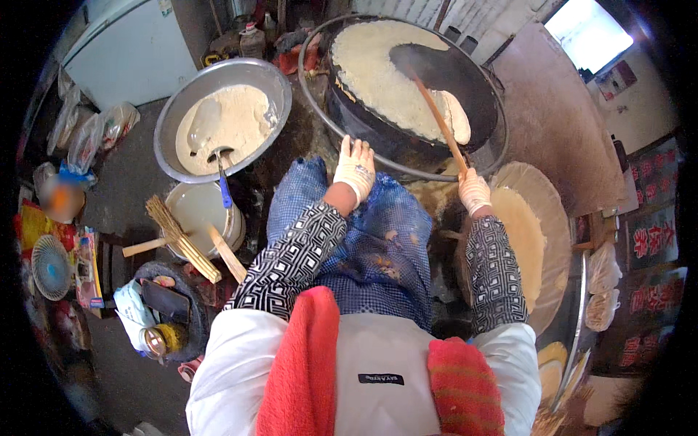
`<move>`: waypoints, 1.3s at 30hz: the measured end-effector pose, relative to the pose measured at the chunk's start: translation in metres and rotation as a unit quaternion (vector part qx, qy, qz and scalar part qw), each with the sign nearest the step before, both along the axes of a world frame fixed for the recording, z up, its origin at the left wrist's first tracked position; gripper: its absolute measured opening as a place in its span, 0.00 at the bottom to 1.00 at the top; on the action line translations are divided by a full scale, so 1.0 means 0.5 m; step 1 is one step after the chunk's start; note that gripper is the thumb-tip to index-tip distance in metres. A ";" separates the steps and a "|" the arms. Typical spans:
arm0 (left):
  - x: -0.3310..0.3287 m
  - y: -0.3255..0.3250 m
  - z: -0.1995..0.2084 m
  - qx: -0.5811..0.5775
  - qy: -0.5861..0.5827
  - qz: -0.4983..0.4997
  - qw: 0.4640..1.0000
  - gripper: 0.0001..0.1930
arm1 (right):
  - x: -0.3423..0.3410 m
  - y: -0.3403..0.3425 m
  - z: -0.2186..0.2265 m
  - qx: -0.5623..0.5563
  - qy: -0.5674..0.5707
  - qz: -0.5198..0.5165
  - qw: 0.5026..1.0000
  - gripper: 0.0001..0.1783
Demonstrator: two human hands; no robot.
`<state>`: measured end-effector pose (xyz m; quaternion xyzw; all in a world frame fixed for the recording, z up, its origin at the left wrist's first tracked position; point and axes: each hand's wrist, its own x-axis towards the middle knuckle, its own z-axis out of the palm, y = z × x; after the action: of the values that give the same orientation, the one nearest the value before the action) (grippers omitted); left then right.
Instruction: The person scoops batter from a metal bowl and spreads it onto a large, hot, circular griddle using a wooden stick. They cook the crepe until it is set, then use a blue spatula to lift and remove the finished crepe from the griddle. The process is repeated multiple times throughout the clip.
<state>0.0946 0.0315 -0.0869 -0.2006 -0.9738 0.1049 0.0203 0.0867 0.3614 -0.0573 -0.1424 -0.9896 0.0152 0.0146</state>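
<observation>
A large round black griddle (429, 64) stands in front of me, ringed by a metal hoop. Pale batter (363, 69) coats its left side in a broad curved band, and a thicker lump of batter (455, 120) lies at the right. My right hand (474, 192), in a pale glove, is closed round the end of a wooden batter spreader (440, 122) that slants across the griddle to the lump. My left hand (355, 171), also gloved, rests on my knee by the hoop, fingers stretched out and holding nothing.
Left of the griddle, a metal basin (166, 138) holds batter and a blue-handled ladle (224, 185). Nearer stands a bucket (231, 221) with a straw brush (182, 240) across it. On my right, a flat round pancake (520, 232) lies on a wide round tray (552, 218).
</observation>
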 end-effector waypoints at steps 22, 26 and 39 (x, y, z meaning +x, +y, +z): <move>0.007 0.075 0.023 0.113 -0.009 -0.021 0.993 0.24 | 0.064 0.039 -0.063 -0.032 0.025 0.080 0.996 0.18; 0.028 0.084 0.003 -0.027 -0.004 -0.040 0.999 0.26 | 0.032 0.058 -0.017 0.014 0.022 0.038 0.999 0.21; -0.006 0.000 0.022 -0.025 0.002 0.012 1.000 0.26 | 0.041 0.071 -0.040 0.050 -0.005 -0.003 0.999 0.22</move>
<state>0.0918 0.0313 -0.0758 -0.1887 -0.9733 0.1295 0.0164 0.1072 0.3967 -0.0771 -0.1444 -0.9888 -0.0352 0.0168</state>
